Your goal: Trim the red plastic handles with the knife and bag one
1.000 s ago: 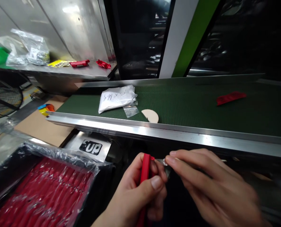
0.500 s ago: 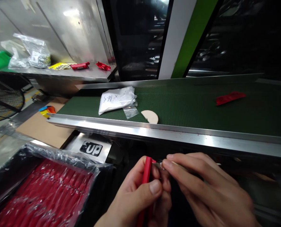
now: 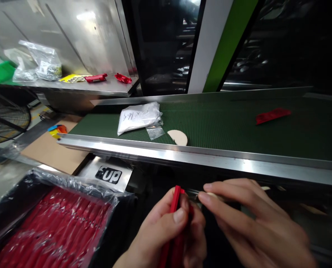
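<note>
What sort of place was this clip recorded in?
Most likely a factory or workshop floor. A green conveyor belt runs across the view, a plastic-lined black box holds rows of similar red parts, and a metal shelf bears clear bags of small items.

"Left side, condition?"

"My left hand (image 3: 166, 230) is closed, its fingers curled inward, and my left thumb (image 3: 171, 221) is bent over the front, nail showing. The left wrist (image 3: 127, 258) is at the lower edge of view."

"Right side?"

"My right hand (image 3: 252, 219) has its back largely facing up, long fingers (image 3: 227, 210) pointing toward the left, tips drawn together in a fine pinch (I cannot make out that thumb)."

"Spacing?"

"Both hands near each other; right fingertips (image 3: 204, 197) just beside the left's, wrists well apart."
</note>
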